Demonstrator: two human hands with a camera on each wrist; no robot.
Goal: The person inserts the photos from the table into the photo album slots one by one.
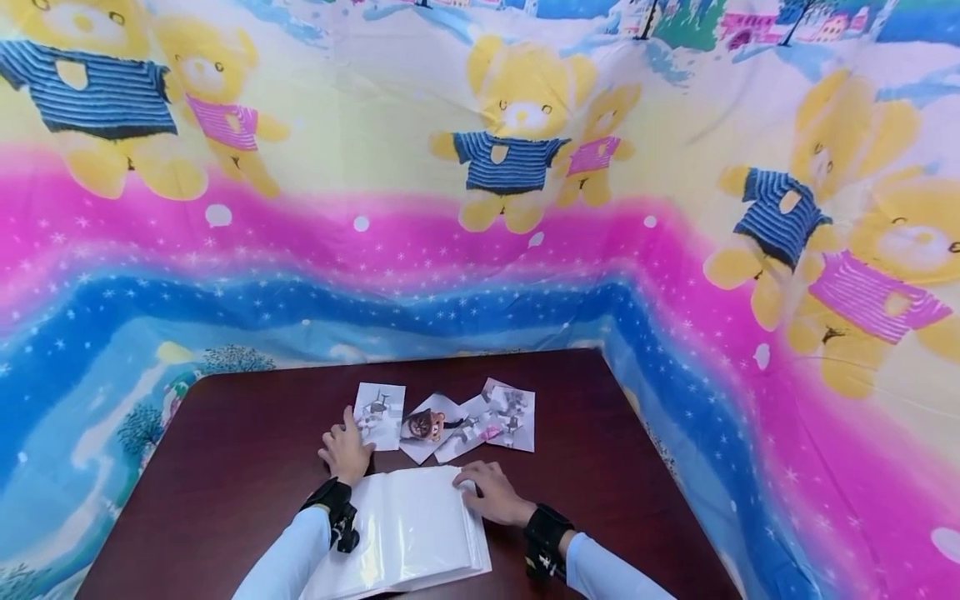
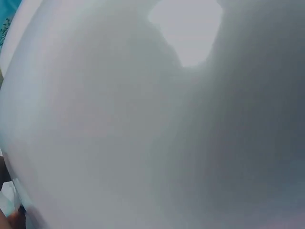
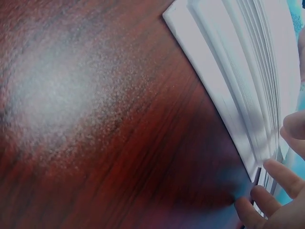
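An open photo album (image 1: 427, 525) with white, glossy plastic-sleeved pages lies on the table. My left hand (image 1: 347, 450) is beyond its upper left corner, fingers spread, touching the left and lower edges of a photo card (image 1: 381, 417). At the album's upper right corner is my right hand (image 1: 495, 493). In the right wrist view its fingertips (image 3: 276, 174) rest against the stacked page edges (image 3: 238, 86), with the thumb near the top page. A pale, shiny album page (image 2: 119, 119) fills the left wrist view, which leaves the left fingers mostly out of sight.
Right of the first card lie several overlapping picture cards, one with a brown cartoon figure (image 1: 426, 425) and one at the far right (image 1: 517, 417). The dark red-brown table (image 1: 247, 467) is bordered by a bear-print cloth (image 1: 480, 308) at the back and sides.
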